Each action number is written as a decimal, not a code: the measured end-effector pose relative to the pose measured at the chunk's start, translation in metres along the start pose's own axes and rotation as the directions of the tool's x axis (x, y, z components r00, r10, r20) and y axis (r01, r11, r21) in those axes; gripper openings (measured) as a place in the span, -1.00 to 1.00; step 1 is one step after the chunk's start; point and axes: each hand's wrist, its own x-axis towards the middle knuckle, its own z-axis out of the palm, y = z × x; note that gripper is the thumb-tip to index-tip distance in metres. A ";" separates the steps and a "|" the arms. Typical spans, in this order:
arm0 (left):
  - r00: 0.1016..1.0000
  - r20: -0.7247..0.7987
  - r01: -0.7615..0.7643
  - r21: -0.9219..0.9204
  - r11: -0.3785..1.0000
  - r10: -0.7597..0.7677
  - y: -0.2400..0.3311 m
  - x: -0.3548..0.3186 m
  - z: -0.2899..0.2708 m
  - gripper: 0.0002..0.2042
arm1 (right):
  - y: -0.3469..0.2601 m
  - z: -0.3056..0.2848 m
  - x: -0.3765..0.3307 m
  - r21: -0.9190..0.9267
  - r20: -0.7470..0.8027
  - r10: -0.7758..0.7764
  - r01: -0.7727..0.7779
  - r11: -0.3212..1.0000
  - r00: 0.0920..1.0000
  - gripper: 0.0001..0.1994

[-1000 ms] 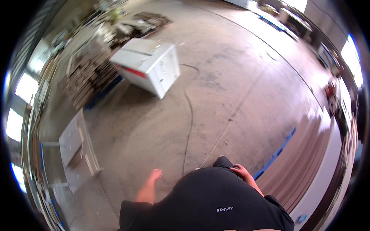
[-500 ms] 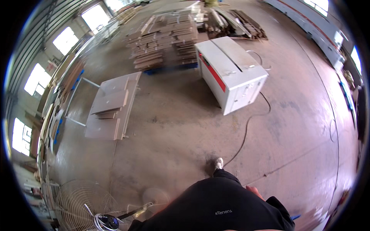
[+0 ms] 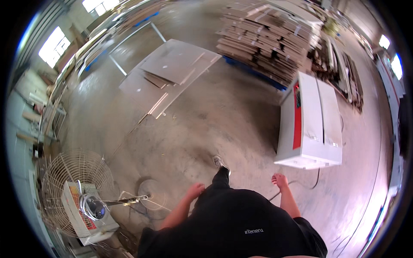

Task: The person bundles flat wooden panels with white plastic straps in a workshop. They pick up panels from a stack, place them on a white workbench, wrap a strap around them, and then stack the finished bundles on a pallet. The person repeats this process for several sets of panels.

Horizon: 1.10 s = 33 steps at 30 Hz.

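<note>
Both of my hands hang empty at my sides: the left hand [image 3: 195, 189] loosely curled, the right hand [image 3: 279, 180] with fingers half bent, nothing held in either. Nearest the right hand stands a white cabinet [image 3: 312, 122] with a red stripe, on the concrete floor [image 3: 215, 116]; its long axis runs away from me, toward a stack of boards [image 3: 266, 36]. A wire-caged fan [image 3: 81, 193] stands by my left hand

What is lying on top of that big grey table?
Flat grey boards lie stacked on the table, some askew. Whatever is beneath them is covered. Both hands hang empty.
</note>
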 end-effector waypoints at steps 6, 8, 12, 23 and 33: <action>0.731 0.134 0.682 -0.125 0.720 -0.669 -0.086 0.116 -0.062 -0.70 | -0.057 0.031 0.054 -0.760 0.463 -0.324 0.558 0.334 0.825 -0.64; 0.786 0.107 0.609 0.039 0.792 -0.609 -0.053 0.156 -0.096 -0.69 | -0.088 0.037 0.061 -0.776 0.414 -0.214 0.466 0.425 0.885 -0.66; 0.980 -0.191 0.121 0.378 0.918 -0.051 0.031 0.255 -0.179 -0.61 | -0.161 0.059 0.117 -0.597 0.255 0.057 0.111 0.795 0.965 -0.69; 0.949 -0.314 -0.027 -0.159 0.987 -0.025 0.243 0.378 -0.271 -0.66 | -0.365 0.154 0.364 -0.401 0.265 0.272 -0.151 0.903 0.925 -0.76; 0.838 -0.247 0.376 -0.384 0.843 -0.486 0.129 0.391 -0.360 -0.66 | -0.646 0.340 0.501 -0.389 0.313 0.041 0.089 0.917 0.949 -0.68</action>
